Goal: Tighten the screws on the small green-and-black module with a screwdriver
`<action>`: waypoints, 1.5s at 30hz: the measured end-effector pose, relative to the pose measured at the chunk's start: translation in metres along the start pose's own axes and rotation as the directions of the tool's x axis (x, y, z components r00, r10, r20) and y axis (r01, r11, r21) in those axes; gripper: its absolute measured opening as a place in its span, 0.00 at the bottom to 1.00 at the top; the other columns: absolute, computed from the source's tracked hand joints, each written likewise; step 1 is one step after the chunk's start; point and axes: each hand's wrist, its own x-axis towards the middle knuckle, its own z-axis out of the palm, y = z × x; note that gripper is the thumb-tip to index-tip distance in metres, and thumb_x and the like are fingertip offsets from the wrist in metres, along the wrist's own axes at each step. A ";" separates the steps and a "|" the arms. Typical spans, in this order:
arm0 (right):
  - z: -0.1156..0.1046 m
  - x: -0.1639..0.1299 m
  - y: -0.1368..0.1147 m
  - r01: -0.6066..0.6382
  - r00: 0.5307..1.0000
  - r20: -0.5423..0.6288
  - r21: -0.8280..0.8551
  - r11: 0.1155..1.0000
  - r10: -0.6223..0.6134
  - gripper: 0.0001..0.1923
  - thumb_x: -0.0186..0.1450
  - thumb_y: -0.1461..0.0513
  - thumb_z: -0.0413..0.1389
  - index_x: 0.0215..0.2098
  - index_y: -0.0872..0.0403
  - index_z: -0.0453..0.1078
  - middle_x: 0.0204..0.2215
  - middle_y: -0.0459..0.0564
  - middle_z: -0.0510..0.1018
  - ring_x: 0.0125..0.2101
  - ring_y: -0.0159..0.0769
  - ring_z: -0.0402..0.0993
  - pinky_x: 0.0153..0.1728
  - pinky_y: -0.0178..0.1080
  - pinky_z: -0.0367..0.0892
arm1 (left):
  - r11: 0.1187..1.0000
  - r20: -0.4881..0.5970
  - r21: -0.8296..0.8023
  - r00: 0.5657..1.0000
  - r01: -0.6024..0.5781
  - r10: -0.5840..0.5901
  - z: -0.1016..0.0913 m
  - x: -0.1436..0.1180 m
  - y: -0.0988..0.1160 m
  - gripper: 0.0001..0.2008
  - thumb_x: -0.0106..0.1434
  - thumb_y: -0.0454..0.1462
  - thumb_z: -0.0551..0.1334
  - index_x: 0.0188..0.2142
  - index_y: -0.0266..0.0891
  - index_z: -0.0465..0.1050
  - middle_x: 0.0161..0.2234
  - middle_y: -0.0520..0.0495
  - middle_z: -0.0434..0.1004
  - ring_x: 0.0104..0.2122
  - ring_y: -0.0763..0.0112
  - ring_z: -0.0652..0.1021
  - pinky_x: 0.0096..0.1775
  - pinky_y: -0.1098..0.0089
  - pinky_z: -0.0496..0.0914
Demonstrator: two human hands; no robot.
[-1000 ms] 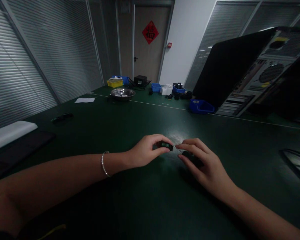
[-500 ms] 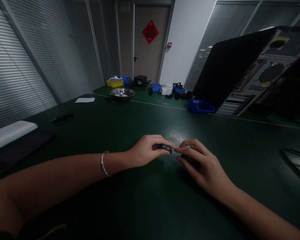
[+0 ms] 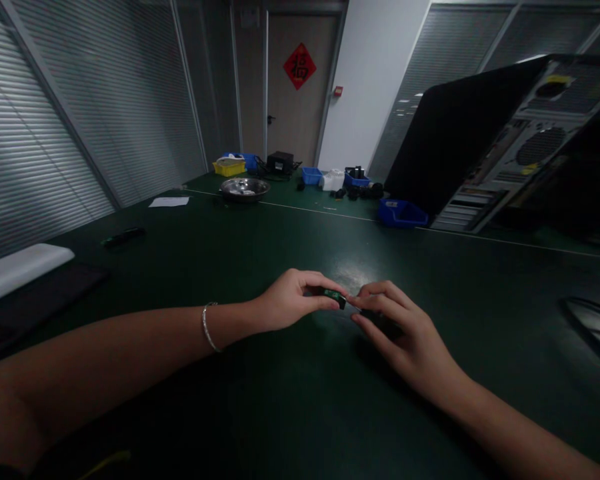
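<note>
Between the thumb and fingers of my left hand (image 3: 296, 299) is a small green circuit board (image 3: 334, 295) with a dark end, held just above the dark green table (image 3: 280, 373). My right hand (image 3: 405, 323) is closed in a pinch close to the board's right end. A thin silvery piece (image 3: 353, 305) shows at its fingertips, reaching towards the board; most of it is hidden, and its kind cannot be made out. Whether it touches the board is unclear.
Across the back stand a metal bowl (image 3: 245, 195), a yellow bin (image 3: 229, 167) and blue bins (image 3: 403, 213). A large computer case (image 3: 473, 133) stands at right. A dark slim object (image 3: 124, 237) and a white device (image 3: 25, 270) lie at left, a black cable (image 3: 587, 327) at right.
The circuit board has turned slightly in my left hand, showing more of its dark end. My right fingertips are a little closer to it, and less of the silvery piece shows.
</note>
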 end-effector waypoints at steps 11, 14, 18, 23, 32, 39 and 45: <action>0.002 0.001 0.001 -0.050 0.999 0.022 0.048 0.998 0.049 0.15 0.68 0.62 0.52 0.53 0.48 0.68 0.42 0.52 0.73 0.38 0.39 0.73 0.37 0.41 0.72 | 0.948 -0.082 -0.311 0.992 0.065 -0.095 0.004 0.002 -0.005 0.15 0.53 0.31 0.70 0.40 0.37 0.71 0.39 0.48 0.77 0.43 0.67 0.78 0.47 0.63 0.71; 0.002 0.001 -0.001 -0.059 0.997 0.049 0.052 0.997 0.057 0.16 0.69 0.62 0.52 0.55 0.48 0.67 0.41 0.52 0.75 0.36 0.39 0.73 0.35 0.41 0.72 | 0.940 -0.090 -0.336 0.991 0.064 -0.100 0.003 0.004 -0.007 0.13 0.54 0.30 0.69 0.39 0.36 0.72 0.39 0.48 0.76 0.41 0.69 0.78 0.46 0.65 0.70; 0.002 0.003 -0.003 -0.044 0.997 0.063 0.105 0.993 0.038 0.16 0.69 0.63 0.51 0.54 0.48 0.68 0.42 0.52 0.75 0.40 0.39 0.73 0.39 0.41 0.72 | 0.928 -0.048 -0.347 0.986 0.133 -0.159 0.002 0.004 -0.008 0.17 0.59 0.32 0.66 0.49 0.36 0.72 0.35 0.48 0.77 0.30 0.75 0.76 0.38 0.68 0.71; 0.002 0.003 -0.003 -0.032 0.997 0.073 0.154 0.988 0.021 0.17 0.69 0.64 0.51 0.55 0.47 0.69 0.43 0.52 0.74 0.42 0.39 0.73 0.42 0.41 0.72 | 0.918 -0.022 -0.384 0.993 0.101 -0.118 0.005 0.003 -0.004 0.19 0.61 0.29 0.63 0.53 0.39 0.72 0.50 0.43 0.71 0.44 0.71 0.74 0.48 0.66 0.68; 0.001 0.002 0.000 -0.046 0.999 0.019 0.085 0.995 0.044 0.18 0.69 0.63 0.51 0.57 0.47 0.66 0.41 0.51 0.74 0.38 0.38 0.73 0.37 0.40 0.72 | 0.955 -0.026 -0.289 0.997 0.068 -0.079 0.006 0.001 -0.005 0.23 0.59 0.31 0.65 0.55 0.42 0.69 0.50 0.44 0.67 0.46 0.69 0.73 0.51 0.62 0.68; 0.000 0.002 0.003 -0.026 1.000 -0.001 0.010 1.000 0.026 0.15 0.69 0.63 0.52 0.54 0.48 0.66 0.43 0.52 0.73 0.42 0.41 0.72 0.40 0.43 0.70 | 0.984 -0.064 -0.178 0.998 -0.011 0.000 0.004 0.002 -0.003 0.12 0.61 0.28 0.61 0.45 0.35 0.73 0.48 0.42 0.73 0.49 0.66 0.75 0.55 0.62 0.66; -0.001 0.001 0.001 -0.045 0.999 0.029 -0.032 0.998 0.046 0.15 0.69 0.63 0.51 0.53 0.49 0.68 0.43 0.53 0.72 0.40 0.41 0.73 0.38 0.42 0.73 | 0.990 -0.058 -0.134 0.998 -0.040 0.033 0.002 0.002 -0.002 0.12 0.61 0.29 0.63 0.45 0.37 0.76 0.45 0.45 0.72 0.47 0.67 0.75 0.52 0.65 0.69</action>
